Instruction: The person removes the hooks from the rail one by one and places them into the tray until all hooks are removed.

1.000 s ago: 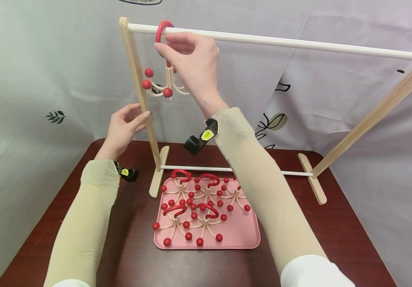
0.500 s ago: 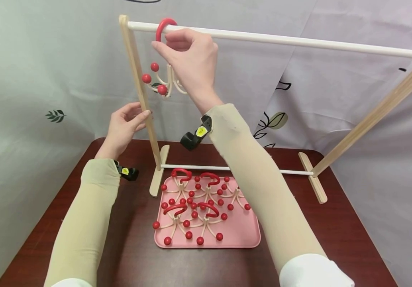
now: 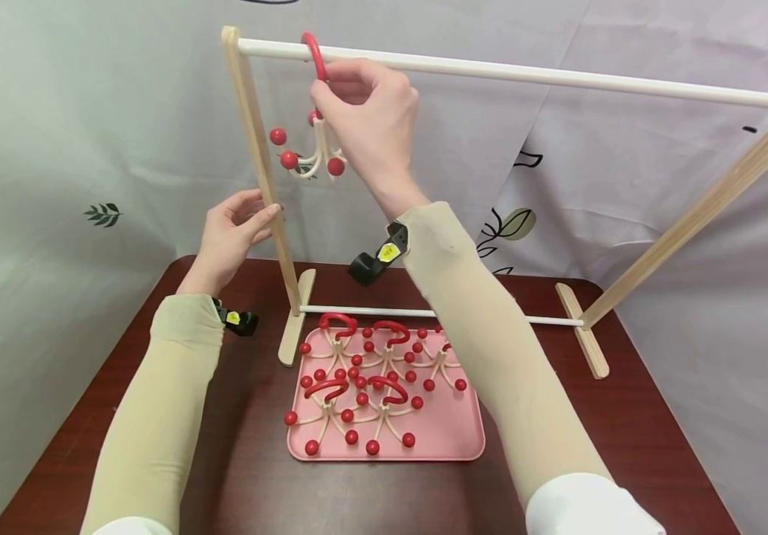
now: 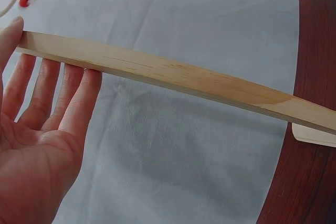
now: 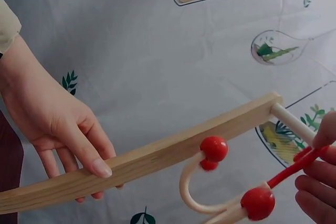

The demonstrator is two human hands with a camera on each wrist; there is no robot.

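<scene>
My right hand (image 3: 376, 111) pinches the red hook (image 3: 313, 50) of a small hanger whose pale curved arms (image 3: 320, 145) end in red balls. The hook loops over the white top rod (image 3: 464, 65) of a wooden stand, near its left end. Lower down, my left hand (image 3: 233, 227) holds the left wooden post (image 3: 253, 126) between thumb and fingers. In the left wrist view, the fingertips touch one edge of the post (image 4: 157, 69). In the right wrist view, the red hook (image 5: 294, 169) lies between the right hand's (image 5: 317, 177) thumb and fingers.
A pink tray (image 3: 447, 438) on the dark red table (image 3: 243, 461) bears several similar hangers with red hooks. Behind the tray runs the stand's white lower rod (image 3: 371, 312). The right post (image 3: 698, 219) leans outward; a wooden foot (image 3: 582, 334) supports it.
The red hook has turned on the top rod, its ball-tipped arms swinging round with it. My right hand has shifted slightly to the right. My left hand stays on the post.
</scene>
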